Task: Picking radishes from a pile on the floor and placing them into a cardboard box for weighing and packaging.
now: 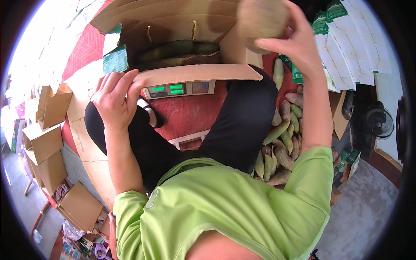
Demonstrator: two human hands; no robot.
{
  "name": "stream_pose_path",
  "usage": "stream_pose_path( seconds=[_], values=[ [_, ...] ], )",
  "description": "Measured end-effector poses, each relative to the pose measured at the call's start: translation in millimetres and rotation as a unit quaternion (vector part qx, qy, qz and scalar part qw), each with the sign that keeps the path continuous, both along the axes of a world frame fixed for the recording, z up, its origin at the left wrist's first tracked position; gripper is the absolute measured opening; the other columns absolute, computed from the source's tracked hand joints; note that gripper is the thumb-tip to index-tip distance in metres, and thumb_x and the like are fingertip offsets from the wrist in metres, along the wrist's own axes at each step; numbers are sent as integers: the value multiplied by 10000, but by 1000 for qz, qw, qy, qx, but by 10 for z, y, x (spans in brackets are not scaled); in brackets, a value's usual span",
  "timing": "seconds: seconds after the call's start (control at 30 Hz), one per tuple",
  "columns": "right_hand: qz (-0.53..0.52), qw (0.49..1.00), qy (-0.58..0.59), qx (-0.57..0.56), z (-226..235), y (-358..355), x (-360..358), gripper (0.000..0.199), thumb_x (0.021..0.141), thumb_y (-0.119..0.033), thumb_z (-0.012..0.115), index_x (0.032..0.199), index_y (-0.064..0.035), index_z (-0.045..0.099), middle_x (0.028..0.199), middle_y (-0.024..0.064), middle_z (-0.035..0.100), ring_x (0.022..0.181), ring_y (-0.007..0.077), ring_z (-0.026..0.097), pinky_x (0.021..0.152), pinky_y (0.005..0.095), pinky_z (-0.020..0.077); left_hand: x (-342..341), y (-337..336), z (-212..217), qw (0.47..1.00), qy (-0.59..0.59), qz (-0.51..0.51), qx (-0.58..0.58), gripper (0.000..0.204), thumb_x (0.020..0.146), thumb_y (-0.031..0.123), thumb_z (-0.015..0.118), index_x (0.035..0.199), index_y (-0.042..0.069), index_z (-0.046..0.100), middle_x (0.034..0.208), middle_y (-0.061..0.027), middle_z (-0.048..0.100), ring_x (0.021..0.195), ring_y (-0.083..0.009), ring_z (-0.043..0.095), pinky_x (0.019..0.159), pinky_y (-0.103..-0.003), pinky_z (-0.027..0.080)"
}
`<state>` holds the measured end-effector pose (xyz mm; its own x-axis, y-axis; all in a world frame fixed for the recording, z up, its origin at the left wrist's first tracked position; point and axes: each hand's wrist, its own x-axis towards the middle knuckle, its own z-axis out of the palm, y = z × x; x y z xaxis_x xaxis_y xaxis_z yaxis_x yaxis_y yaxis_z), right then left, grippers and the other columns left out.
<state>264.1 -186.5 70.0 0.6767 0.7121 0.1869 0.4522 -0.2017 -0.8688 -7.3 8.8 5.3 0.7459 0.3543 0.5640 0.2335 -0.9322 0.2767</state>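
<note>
In front of me an open cardboard box (240, 43) stands over a digital scale (200, 88) with green lit displays. Long green radishes (182, 48) lie inside it, partly in shadow. My left hand (115, 93) pinches the left end of the box's near flap (195, 74). Raised above the box's right side, my right hand (299, 41) is closed around a thick, brownish-green radish (261, 21), seen nearly end-on and blurred. To my right, a pile of green and soil-brown radishes (284, 156) lies on the red floor covering.
White and green folded cartons (346, 47) are stacked at the far right, with a black fan (380, 121) beyond. Open brown boxes (47, 160) line the left side. A flat cardboard sheet (89, 143) lies beside my left leg. A small stool (188, 141) shows between my legs.
</note>
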Motion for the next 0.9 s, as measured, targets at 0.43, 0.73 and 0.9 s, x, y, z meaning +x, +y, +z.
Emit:
stream_pose_path(
  seconds=[0.43,0.73,0.9],
  values=[
    [241,901,-168,-320,-915,931,67,706,625,-191,762,1278,-98,509,1122,141,628,1036,303,601,913,367,477,-24,11,1,1000,-6,-6,1,269,788,330,713,821,64,702,681,-42,599,653,-218,612,635,-331,483],
    [-40,997,31,57,-786,-205,278,319,852,-99,666,1150,-1,608,1006,73,667,921,141,623,818,269,492,-30,14,-1,999,-31,12,20,280,796,346,707,834,69,715,704,-47,621,684,-221,621,671,-340,480],
    [-203,973,111,-13,-1680,-1380,351,230,876,-75,656,1090,6,636,911,19,644,799,92,586,717,224,472,-13,18,-9,999,-38,11,24,293,806,349,697,847,60,717,723,-47,629,706,-224,623,680,-335,466]
  ],
)
